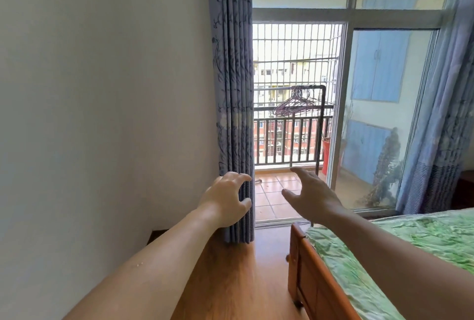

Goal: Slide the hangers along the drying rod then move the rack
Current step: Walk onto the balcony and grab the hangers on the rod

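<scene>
Hands empty, left hand (228, 198) loosely curled, right hand (314, 198) spread wide, both well short of the rack (322, 127), hangers (295, 107) bunched at its rod's (277, 88) post end: approach step, next I must step closer.

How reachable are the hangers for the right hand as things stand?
Probably not yet: the right hand is open indoors beside the bed, and the hangers hang on the rack out on the balcony. The way between looks unobstructed, so walking closer should do.

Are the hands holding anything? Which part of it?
The right hand holds nothing. The left hand curls by the curtain, low down; whether it grips cannot be told. The hangers are untouched.
</scene>
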`<action>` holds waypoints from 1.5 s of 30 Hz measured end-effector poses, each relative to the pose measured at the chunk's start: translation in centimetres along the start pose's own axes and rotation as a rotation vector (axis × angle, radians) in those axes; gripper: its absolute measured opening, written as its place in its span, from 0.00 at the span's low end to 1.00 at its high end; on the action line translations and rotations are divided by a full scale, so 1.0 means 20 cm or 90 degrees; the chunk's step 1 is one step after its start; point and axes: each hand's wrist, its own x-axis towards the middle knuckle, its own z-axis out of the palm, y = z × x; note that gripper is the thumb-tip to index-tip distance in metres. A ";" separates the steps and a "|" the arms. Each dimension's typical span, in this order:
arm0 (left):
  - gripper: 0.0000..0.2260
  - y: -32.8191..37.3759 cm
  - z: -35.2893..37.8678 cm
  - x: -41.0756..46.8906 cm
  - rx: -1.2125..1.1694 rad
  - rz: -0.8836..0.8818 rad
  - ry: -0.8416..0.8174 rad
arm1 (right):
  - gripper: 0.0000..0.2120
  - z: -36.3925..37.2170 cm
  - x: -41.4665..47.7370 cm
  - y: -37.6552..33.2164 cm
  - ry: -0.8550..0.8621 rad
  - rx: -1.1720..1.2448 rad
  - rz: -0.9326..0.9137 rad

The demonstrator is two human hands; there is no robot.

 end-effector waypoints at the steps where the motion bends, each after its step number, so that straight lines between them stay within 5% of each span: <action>1: 0.23 -0.02 0.03 0.13 -0.005 -0.003 0.001 | 0.30 0.03 0.12 0.05 -0.009 0.003 -0.007; 26: 0.23 -0.96 0.77 3.05 -0.121 0.069 -0.021 | 0.30 0.86 2.96 0.66 0.064 -0.007 0.029; 45: 0.21 -1.07 1.32 5.14 -0.068 0.243 0.020 | 0.29 1.06 4.82 1.44 0.164 -0.055 0.044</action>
